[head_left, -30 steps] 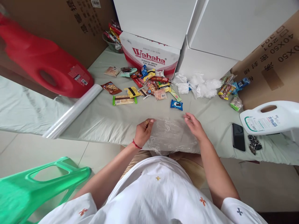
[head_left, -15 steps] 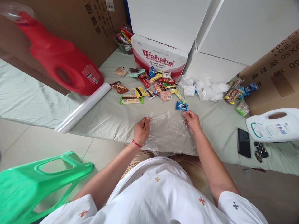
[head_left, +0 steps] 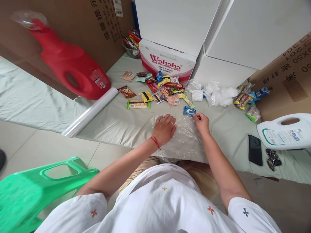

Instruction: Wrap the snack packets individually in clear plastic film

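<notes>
A sheet of clear plastic film (head_left: 186, 139) lies spread over the near edge of the cloth-covered surface, wrinkled and glossy. My left hand (head_left: 164, 128) rests flat on its left part, palm down with fingers stretched out. At the upper right corner of the film, my right hand (head_left: 201, 122) pinches its edge between thumb and fingers. Just beyond that pinch lies a small blue snack packet (head_left: 189, 111). Further back is a loose pile of wrapped snacks (head_left: 166, 94), with a green-ended cracker pack (head_left: 138, 104) at its near left.
A roll of plastic film (head_left: 89, 111) and a red detergent bottle (head_left: 75, 69) are on the left. Film-wrapped bundles (head_left: 216, 94) sit at the back right. A phone (head_left: 255, 150), keys (head_left: 273, 160) and a white bottle (head_left: 284, 131) lie right. A green stool (head_left: 29, 187) stands left.
My left hand has let go of the film's left edge and moved right, flattening onto the sheet. My right hand keeps its pinch at the corner. The view has shifted slightly.
</notes>
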Demonstrator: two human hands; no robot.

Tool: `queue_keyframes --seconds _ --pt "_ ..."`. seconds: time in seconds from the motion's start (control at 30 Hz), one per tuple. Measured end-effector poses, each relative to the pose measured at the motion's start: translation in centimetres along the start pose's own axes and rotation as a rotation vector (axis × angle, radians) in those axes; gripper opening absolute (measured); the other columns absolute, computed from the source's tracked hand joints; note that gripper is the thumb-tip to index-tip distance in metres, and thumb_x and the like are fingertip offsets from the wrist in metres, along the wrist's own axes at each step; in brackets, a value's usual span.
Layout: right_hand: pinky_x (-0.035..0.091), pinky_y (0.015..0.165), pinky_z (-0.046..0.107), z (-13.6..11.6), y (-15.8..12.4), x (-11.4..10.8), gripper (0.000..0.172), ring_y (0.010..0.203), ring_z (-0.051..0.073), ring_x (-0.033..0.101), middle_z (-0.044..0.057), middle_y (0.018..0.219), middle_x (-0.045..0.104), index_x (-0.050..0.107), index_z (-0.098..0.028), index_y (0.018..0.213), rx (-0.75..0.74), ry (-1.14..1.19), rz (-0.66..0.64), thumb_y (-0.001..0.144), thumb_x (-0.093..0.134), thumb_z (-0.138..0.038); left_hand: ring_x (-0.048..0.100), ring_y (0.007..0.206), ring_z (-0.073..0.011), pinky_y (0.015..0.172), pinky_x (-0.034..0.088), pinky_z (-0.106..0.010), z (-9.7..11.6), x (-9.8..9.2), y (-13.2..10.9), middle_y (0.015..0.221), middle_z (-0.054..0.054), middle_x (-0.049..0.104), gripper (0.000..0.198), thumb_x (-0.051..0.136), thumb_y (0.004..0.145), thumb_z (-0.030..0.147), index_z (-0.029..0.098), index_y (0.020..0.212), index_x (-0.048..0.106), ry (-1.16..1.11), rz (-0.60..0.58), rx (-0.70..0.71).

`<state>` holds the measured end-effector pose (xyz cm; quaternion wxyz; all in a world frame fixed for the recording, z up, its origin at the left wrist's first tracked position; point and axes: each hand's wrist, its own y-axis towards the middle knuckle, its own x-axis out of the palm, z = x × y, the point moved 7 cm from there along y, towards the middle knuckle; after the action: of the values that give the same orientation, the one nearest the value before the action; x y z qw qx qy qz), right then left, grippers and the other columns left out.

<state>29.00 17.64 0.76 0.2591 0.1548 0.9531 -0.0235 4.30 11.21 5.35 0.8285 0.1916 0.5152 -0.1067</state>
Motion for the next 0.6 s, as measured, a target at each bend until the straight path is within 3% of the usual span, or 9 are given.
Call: queue_keyframes --seconds 0.13,0.2,0.27,0.33,0.37,0.47,0.53,0.6 --pt "0.043 0.071 0.033 1.5 1.9 -4.6 0.026 0.068 0.020 0.054 0.004 0.072 0.065 0.068 -0.019 0.080 0.009 -0.128 0.142 0.081 0.061 -0.044 0.033 0.155 -0.0290 0.126 0.011 -0.064 -4.5 3.6 0.7 0.166 -0.010 0.040 0.054 0.028 0.106 0.038 0.024 0.155 0.047 0.103 -0.170 -0.118" --pt "0.044 0.082 0.038 1.4 1.9 -6.8 0.019 0.079 0.024 0.056 0.008 0.079 0.065 0.067 -0.019 0.080 0.001 -0.192 0.211 0.082 0.060 -0.037 0.029 0.157 -0.0278 0.126 0.008 -0.065 -5.7 4.1 0.9 0.169 -0.009 0.034 0.056 0.026 0.107 0.039 0.025 0.159 0.042 0.115 -0.190 -0.099" --pt "0.043 0.091 0.043 -0.4 0.4 -7.5 0.017 0.092 0.027 0.055 0.011 0.090 0.065 0.068 -0.019 0.086 -0.115 -0.284 0.258 0.086 0.057 -0.032 0.027 0.158 -0.0275 0.126 0.007 -0.066 -6.2 4.1 1.1 0.170 -0.008 0.032 0.057 0.025 0.107 0.041 0.025 0.160 0.040 0.110 -0.191 -0.095" --pt "0.044 0.094 0.044 -3.6 -2.8 -5.6 0.019 0.099 0.028 0.054 0.012 0.098 0.065 0.070 -0.020 0.095 -0.346 -0.345 0.177 0.093 0.054 -0.029 0.027 0.158 -0.0280 0.126 0.008 -0.067 -6.3 4.1 1.3 0.170 -0.009 0.031 0.057 0.024 0.107 0.041 0.025 0.160 0.040 0.102 -0.198 -0.111" --pt "0.045 0.092 0.043 -5.2 -5.1 -3.7 0.020 0.099 0.027 0.055 0.011 0.097 0.066 0.071 -0.021 0.099 -0.473 -0.335 0.065 0.096 0.052 -0.028 0.027 0.158 -0.0284 0.125 0.008 -0.068 -6.4 4.1 1.5 0.170 -0.009 0.031 0.058 0.024 0.107 0.041 0.025 0.160 0.040 0.100 -0.199 -0.117" --pt "0.048 0.089 0.039 -9.0 -13.7 2.9 0.020 0.099 0.024 0.056 0.008 0.104 0.069 0.072 -0.025 0.106 -0.837 -0.287 -0.427 0.101 0.053 -0.024 0.027 0.158 -0.0305 0.125 0.009 -0.070 -6.7 4.3 2.1 0.171 -0.009 0.030 0.058 0.026 0.106 0.041 0.025 0.160 0.039 0.104 -0.206 -0.118" --pt "0.049 0.085 0.037 -9.6 -17.9 4.9 0.017 0.093 0.023 0.054 0.008 0.101 0.069 0.073 -0.024 0.107 -0.914 -0.328 -0.497 0.100 0.058 -0.024 0.027 0.158 -0.0310 0.125 0.009 -0.069 -6.9 4.4 2.3 0.171 -0.009 0.030 0.058 0.027 0.106 0.042 0.025 0.161 0.038 0.108 -0.219 -0.100" --pt "0.048 0.085 0.036 -9.3 -20.3 5.5 0.017 0.090 0.022 0.052 0.007 0.098 0.068 0.073 -0.024 0.109 -0.948 -0.377 -0.480 0.099 0.060 -0.020 0.027 0.158 -0.0299 0.126 0.008 -0.067 -7.1 4.5 2.4 0.171 -0.009 0.030 0.059 0.026 0.106 0.043 0.025 0.161 0.037 0.110 -0.226 -0.076"
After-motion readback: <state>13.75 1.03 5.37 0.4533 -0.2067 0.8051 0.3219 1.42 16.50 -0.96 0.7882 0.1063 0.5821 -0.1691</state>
